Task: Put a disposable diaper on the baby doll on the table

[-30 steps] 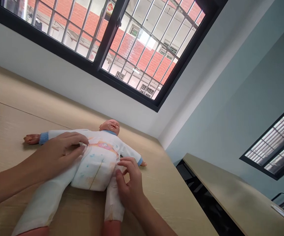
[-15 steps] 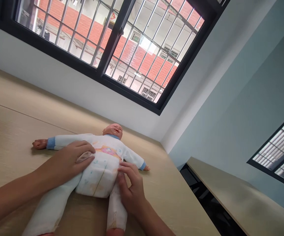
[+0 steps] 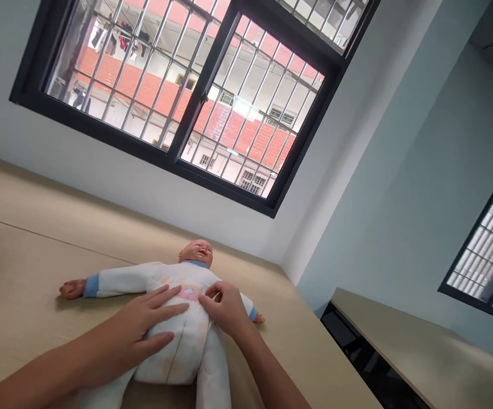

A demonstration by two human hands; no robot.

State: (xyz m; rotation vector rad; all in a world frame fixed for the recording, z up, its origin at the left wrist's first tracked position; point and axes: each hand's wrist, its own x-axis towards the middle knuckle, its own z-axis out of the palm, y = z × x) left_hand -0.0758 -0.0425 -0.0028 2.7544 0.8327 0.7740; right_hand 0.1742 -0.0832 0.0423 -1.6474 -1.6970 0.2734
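Note:
A baby doll in a white top with blue cuffs and collar lies on its back, arms spread and legs toward me. Around its hips is a white diaper with a line down the front. My left hand lies on the diaper's front with its fingers stretched out. At the waist, beside a pink and orange print, my right hand is closed, thumb and forefinger pinching the diaper's upper edge. The exact bit between those fingertips is hidden.
The doll lies on a light wooden table against the wall. A barred window is above it. On the right stands a second table with a dark open shelf beneath, and another window is on the far wall.
My right hand has moved from the diaper's right side up and inward to the front of the waist. The fingers of my left hand have spread flatter. The view has tilted upward.

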